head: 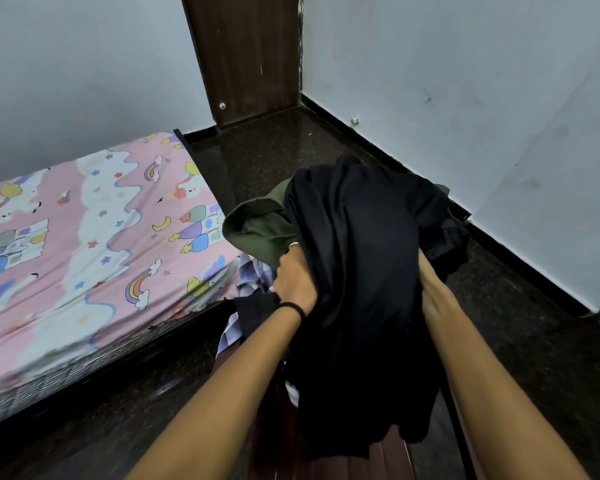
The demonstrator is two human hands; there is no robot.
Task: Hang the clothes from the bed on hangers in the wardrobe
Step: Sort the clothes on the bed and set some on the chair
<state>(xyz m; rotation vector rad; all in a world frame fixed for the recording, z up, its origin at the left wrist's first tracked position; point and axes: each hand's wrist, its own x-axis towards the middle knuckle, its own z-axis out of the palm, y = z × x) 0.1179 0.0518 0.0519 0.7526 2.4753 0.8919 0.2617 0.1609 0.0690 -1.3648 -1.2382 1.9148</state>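
Observation:
I carry a bundle of clothes in front of me over the dark floor. A big black garment (361,271) lies on top, and an olive green garment (257,230) sticks out at its left. Beneath them hangs a checked white and purple cloth (253,278). My left hand (293,278) grips the bundle at the green garment's edge. My right hand (437,292) holds the black garment from the right, its fingers buried in the folds. The bed (84,237), with a pink cartoon sheet, lies to the left and has no clothes on it. No hangers or wardrobe interior show.
A dark brown wooden panel (250,57) stands upright in the far corner between the pale walls. Black skirting runs along the right wall. The floor (278,157) is dark polished stone. Reddish-brown cloth shows at the bottom under the bundle.

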